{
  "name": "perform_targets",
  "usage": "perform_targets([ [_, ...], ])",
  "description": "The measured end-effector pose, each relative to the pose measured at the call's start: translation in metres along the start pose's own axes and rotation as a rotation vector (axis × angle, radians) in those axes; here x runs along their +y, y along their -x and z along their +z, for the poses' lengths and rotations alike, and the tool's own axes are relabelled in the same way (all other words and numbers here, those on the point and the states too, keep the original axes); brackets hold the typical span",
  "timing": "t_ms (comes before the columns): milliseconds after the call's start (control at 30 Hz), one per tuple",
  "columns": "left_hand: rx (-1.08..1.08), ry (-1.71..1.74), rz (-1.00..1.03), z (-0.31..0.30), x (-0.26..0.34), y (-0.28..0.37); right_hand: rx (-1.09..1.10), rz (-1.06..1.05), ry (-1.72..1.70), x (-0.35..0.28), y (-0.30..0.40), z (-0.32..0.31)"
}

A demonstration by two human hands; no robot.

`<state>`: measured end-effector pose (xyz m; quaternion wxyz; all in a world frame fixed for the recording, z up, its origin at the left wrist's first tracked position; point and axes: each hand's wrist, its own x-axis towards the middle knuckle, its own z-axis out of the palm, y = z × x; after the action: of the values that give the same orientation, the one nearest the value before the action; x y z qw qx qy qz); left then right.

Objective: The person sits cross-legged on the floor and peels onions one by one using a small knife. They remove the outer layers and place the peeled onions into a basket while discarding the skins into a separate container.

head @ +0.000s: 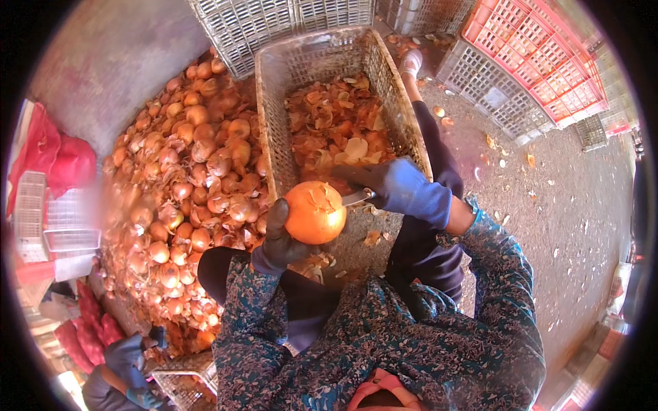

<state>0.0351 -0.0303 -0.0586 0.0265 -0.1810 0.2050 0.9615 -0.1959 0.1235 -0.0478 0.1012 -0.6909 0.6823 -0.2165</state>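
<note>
My left hand [282, 239], in a dark-coated work glove, holds a large onion [315, 212] from its left and lower side. Loose dry skin shows on the onion's upper part. My right hand [403, 190], in a blue glove with a dark coating, grips a knife [358, 197] whose blade meets the onion's right side; the handle is mostly hidden in the fist. Just beyond both hands stands a dirty plastic crate [262, 118] with onion skins [334, 123] inside. On the left lies a large heap of unpeeled onions [198, 169].
Gray crates [288, 20] stand at the top, and a pink crate [540, 56] rests on a gray one at the upper right. Skin scraps litter the concrete floor [560, 205]. At the lower left a co-worker [121, 370] sits near another crate [190, 372] and red mesh sacks [85, 339].
</note>
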Motion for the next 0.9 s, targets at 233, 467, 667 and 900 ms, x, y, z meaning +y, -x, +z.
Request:
perform_targets([
  [233, -0.11, 0.622, -0.292, 0.014, -0.005, -0.008, 0.07, -0.021, 0.122, -0.003, -0.002, -0.021],
  [467, -0.086, -0.565, 0.55, 0.014, 0.005, -0.013, 0.112, 0.118, 0.331, -0.026, 0.002, -0.025],
  [667, -0.125, -0.219, 0.158, 0.017, -0.002, 0.003, 0.091, -0.049, -0.169, -0.001, -0.001, -0.02],
  [900, -0.35, -0.164, 0.052, 0.017, -0.002, -0.002, -0.013, 0.103, -0.311, -0.018, 0.014, -0.01],
])
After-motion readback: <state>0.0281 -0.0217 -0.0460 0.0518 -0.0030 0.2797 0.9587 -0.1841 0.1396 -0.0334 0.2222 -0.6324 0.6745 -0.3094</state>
